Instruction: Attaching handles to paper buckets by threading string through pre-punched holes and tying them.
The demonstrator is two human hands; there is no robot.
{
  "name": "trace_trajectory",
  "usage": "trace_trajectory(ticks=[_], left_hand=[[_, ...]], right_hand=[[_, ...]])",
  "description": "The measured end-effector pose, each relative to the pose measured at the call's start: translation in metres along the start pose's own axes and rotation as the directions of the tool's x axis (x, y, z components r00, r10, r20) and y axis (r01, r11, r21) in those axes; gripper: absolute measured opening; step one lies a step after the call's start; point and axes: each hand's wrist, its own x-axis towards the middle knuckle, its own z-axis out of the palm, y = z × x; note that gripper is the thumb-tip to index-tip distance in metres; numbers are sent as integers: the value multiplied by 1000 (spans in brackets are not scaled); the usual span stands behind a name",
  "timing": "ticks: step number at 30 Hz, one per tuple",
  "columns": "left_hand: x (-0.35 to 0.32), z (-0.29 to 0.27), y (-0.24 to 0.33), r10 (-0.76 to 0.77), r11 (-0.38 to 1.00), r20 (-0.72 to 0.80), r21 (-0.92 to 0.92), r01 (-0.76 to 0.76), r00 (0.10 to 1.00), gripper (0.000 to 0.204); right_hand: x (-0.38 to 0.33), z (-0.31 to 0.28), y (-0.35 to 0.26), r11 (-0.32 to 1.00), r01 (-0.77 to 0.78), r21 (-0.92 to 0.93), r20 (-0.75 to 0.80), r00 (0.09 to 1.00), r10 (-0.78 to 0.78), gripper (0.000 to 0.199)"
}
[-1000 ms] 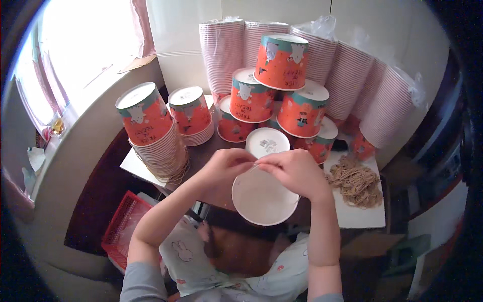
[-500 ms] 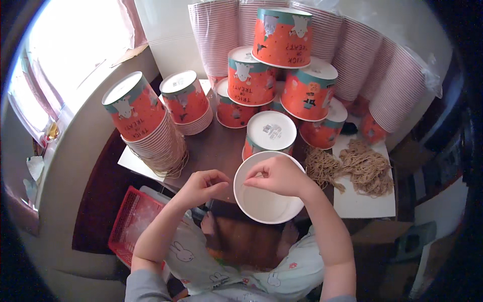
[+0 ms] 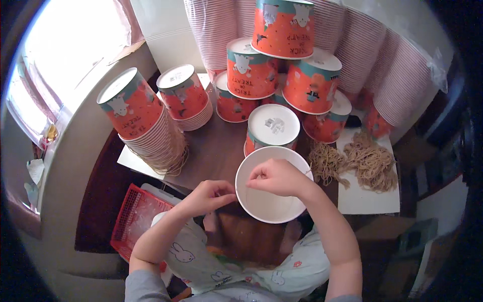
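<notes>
A white-lined paper bucket tilts its mouth toward me at the table's front edge. My right hand reaches over its opening, thumb and fingers pinched together. A faint, thin strand of cord seems to hang from that pinch. My left hand is at the bucket's left rim, thumb and forefinger curled close together; what lies between them is too small to make out. A short bit of tan string shows at the right rim. Just behind stands an upside-down orange and teal bucket with a white base.
Upside-down printed buckets are piled at the back, before tall wrapped stacks. Two more stacks stand left. Tan cord bundles lie on white board at right. A red basket sits low left.
My left hand has moved right, to the bucket's rim. My right hand stays pinched over the opening, shifted slightly. The whole view has tilted a little.
</notes>
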Motion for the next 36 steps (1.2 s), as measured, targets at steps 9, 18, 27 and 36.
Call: trace_trajectory(ticks=[9,18,27,36], left_hand=[[-3,5,6,-28,1000,-15,0,28,1000,18],[-2,9,28,-167,985,-11,29,168,986,18],[-1,6,11,-91,996,-20,-1,91,996,19],[-3,6,17,-105,994,-16,-14,105,994,20]], right_hand=[[4,4,11,994,-4,-114,16,1000,6,19],[4,7,16,993,6,-121,10,1000,-5,21],[4,4,9,996,39,-84,21,999,-38,18],[3,5,8,997,38,-61,43,998,-35,18]])
